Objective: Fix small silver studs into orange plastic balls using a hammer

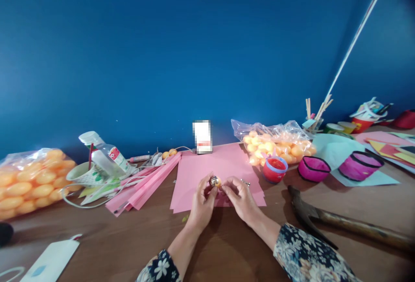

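Observation:
Over the pink paper sheets (207, 161), my left hand (203, 202) pinches a small orange piece with a shiny silvery part (215, 181) between thumb and fingers. My right hand (241, 200) is closed in a pinch at the right side of that piece. Whatever its fingertips grip is too small to make out. Just by the right knuckles shows a small silvery metal bit (245, 182), partly hidden by the hand. A red cup with a lilac rim (275, 170) stands to the right of the hands.
Clear bags of orange balls lie at left (35, 182) and back right (279, 144). Pink paper strips (145, 187), a bottle (108, 154) and a cup (81, 174) are left. Right are magenta fabric bowls (314, 169) and a hammer (353, 223). A blue wall (194, 57) stands behind.

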Available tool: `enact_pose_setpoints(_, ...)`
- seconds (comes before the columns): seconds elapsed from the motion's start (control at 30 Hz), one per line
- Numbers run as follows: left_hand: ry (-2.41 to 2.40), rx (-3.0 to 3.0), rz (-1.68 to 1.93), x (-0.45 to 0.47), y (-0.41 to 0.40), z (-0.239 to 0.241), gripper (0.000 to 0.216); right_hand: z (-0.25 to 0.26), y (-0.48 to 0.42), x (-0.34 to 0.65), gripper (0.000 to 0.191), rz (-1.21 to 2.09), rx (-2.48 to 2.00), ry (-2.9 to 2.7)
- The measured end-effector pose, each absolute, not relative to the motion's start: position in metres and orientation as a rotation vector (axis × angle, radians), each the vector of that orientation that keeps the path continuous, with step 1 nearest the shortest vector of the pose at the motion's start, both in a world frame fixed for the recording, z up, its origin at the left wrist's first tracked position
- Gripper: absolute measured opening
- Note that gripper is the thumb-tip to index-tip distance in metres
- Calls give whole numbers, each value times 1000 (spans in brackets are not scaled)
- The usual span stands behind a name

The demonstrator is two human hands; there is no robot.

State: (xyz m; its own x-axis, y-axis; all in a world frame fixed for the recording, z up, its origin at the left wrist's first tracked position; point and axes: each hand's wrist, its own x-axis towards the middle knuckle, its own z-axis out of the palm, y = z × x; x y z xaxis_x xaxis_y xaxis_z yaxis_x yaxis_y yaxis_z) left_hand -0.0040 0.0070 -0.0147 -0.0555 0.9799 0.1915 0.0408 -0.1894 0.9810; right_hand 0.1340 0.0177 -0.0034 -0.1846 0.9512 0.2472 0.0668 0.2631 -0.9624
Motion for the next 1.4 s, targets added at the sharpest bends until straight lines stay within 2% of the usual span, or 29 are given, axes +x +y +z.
enact_pose_setpoints(0.37,1192,1314,1388,-3,6,-11,44,1,16,134,9,966,-1012,-1569)
enact_pose_setpoints(1.4,1203,1272,1419,-3,8,-16,43,0,16,133,13,984,-1011,-1570)
